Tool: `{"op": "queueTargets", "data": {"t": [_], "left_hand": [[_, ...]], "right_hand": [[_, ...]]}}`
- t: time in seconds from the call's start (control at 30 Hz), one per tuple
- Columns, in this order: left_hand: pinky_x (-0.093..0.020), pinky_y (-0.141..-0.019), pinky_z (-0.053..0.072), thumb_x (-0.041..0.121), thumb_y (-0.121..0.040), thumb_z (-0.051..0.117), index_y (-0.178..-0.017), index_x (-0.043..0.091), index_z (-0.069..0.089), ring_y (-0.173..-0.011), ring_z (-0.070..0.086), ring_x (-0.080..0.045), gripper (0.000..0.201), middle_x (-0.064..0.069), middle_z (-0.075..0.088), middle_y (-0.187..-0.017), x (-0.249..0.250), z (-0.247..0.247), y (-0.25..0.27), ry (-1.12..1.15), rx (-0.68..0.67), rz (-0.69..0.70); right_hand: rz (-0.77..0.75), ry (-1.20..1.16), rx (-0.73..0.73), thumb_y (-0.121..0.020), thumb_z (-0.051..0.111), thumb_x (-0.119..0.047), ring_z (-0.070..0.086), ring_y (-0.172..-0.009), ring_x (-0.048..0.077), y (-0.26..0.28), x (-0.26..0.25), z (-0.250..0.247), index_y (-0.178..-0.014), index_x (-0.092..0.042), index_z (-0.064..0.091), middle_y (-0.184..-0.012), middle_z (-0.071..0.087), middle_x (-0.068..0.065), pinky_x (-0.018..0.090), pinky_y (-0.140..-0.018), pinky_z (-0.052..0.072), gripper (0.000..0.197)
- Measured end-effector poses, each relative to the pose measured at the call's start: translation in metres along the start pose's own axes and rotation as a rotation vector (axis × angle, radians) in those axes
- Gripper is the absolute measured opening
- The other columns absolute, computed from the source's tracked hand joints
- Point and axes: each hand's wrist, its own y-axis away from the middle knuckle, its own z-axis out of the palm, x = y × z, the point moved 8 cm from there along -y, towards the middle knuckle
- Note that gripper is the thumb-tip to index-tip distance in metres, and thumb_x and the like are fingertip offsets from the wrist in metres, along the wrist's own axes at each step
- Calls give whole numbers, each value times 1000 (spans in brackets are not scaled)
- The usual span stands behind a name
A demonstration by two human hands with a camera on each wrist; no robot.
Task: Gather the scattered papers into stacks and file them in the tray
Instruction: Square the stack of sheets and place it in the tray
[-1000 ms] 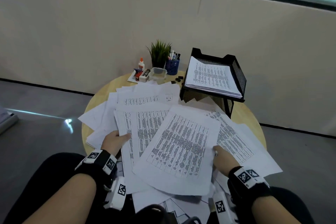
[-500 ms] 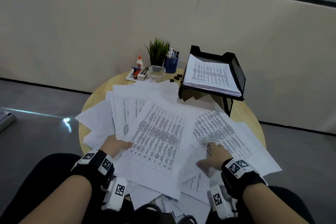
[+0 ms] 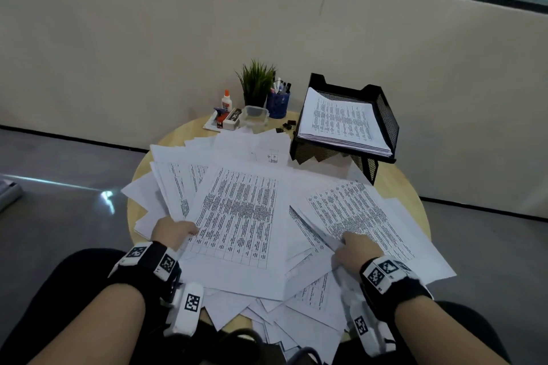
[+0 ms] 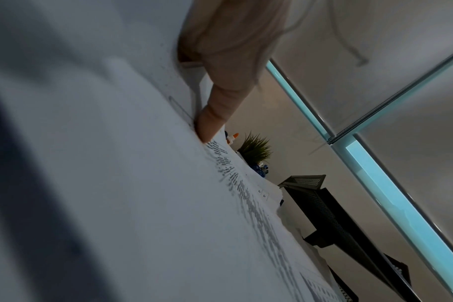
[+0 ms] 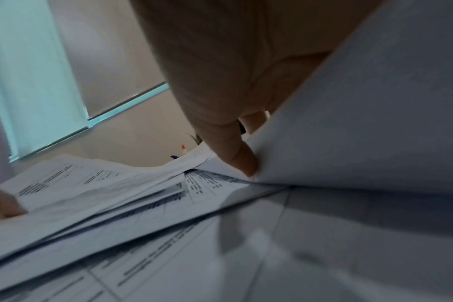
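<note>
Nearest the body, loose sheets (image 3: 299,320) overhang the near edge of the round table (image 3: 415,198), some slipping toward the lap. Just above them, the left hand (image 3: 173,231) is seen pinching the near-left edge of a printed sheet (image 3: 237,216); in the left wrist view the thumb (image 4: 215,118) is pressed on top of the paper with fingers hidden beneath. The right hand (image 3: 354,249) is set at the lower corner of another printed sheet (image 3: 355,216), its thumb (image 5: 236,151) laid into a fold of paper, the other fingers tucked behind; a pinch on that sheet is judged likely.

For the gathering to go well, the right sheet should be slid over onto the left one, edges matched, and the overhanging pages should be drawn in before more are lifted, as thin paper is easily creased or dropped.

Farther off, the black mesh tray (image 3: 385,115) is seen at the table's far right, already loaded with a stack (image 3: 341,121). Behind, a small plant (image 3: 256,83), a pen cup (image 3: 278,99) and a glue bottle (image 3: 226,101) are set against the wall.
</note>
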Motion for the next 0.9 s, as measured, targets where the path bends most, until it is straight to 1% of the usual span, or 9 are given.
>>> {"op": "queueTargets", "data": {"t": [0.07, 0.17, 0.3, 0.4, 0.47, 0.57, 0.67, 0.73, 0.9], "left_hand": [[-31, -71, 36, 4, -77, 71, -69, -1, 54, -70, 46, -24, 19, -11, 49, -69, 2, 0, 3, -1, 6, 3], [-30, -72, 36, 3, -78, 70, -80, -3, 52, -80, 48, -25, 20, -12, 49, -77, 5, -1, 7, 13, 4, 3], [-31, -72, 35, 5, -78, 71, -85, -4, 55, -74, 48, -24, 20, -14, 51, -80, 7, 4, 10, 55, -34, 9], [-29, -69, 39, 6, -78, 72, -91, -6, 62, -82, 52, -25, 21, -16, 57, -91, 11, 12, 14, 101, -100, 38], [-28, -70, 39, 7, -74, 75, -93, -8, 64, -82, 55, -24, 26, -14, 60, -92, 13, 20, 20, 144, -174, 34], [-29, -82, 40, 16, -58, 82, -98, -7, 62, -95, 58, -26, 51, -14, 62, -100, 11, 33, 26, 174, -263, 11], [-35, -94, 45, 39, -31, 82, -117, -8, 56, -110, 56, -31, 101, -16, 59, -121, 1, 40, 17, 149, -284, 11], [-36, -97, 43, 47, -25, 80, -127, -7, 51, -118, 52, -32, 118, -18, 55, -129, -5, 45, 10, 156, -312, 17], [-36, -100, 41, 29, -48, 78, -123, -7, 55, -115, 56, -30, 86, -17, 60, -124, 11, 41, 27, 204, -328, 53]], "right_hand": [[-8, 53, 7, -89, 55, -22, 55, -67, 13, -1, -2, -1, -101, -19, 58, -74, 54, -4, 24, -61, 52, 13], [16, 29, 32, -89, 56, -18, 56, -71, 15, 2, 1, -15, -103, -13, 61, -76, 55, -3, 20, -55, 43, 16], [-7, -16, 112, -95, 42, -9, 49, -85, 22, 9, -4, -48, -103, -6, 58, -99, 58, 8, 26, -72, 38, 18], [-98, -99, 155, -95, 34, -6, 44, -85, 21, 11, -21, -63, -73, -16, 42, -91, 49, 5, 25, -73, 35, 26], [-192, -153, 153, -94, 36, -5, 42, -73, 17, 16, -40, -68, -63, -20, 29, -74, 41, 0, 23, -59, 31, 34], [-304, -198, 130, -92, 38, -7, 34, -59, 9, 23, -72, -66, -61, -17, 28, -65, 34, -1, 22, -52, 24, 34], [-340, -204, 38, -95, 38, -10, 35, -60, 7, 25, -96, -44, -64, -19, 33, -67, 38, -3, 21, -53, 25, 32], [-348, -188, -25, -96, 37, -13, 35, -61, 6, 23, -110, -22, -66, -19, 34, -70, 38, -4, 20, -54, 27, 31], [-362, -270, -87, -101, 36, -38, 49, -68, 11, 25, -129, -2, -91, -7, 56, -79, 54, 0, 22, -63, 42, 38]]}}
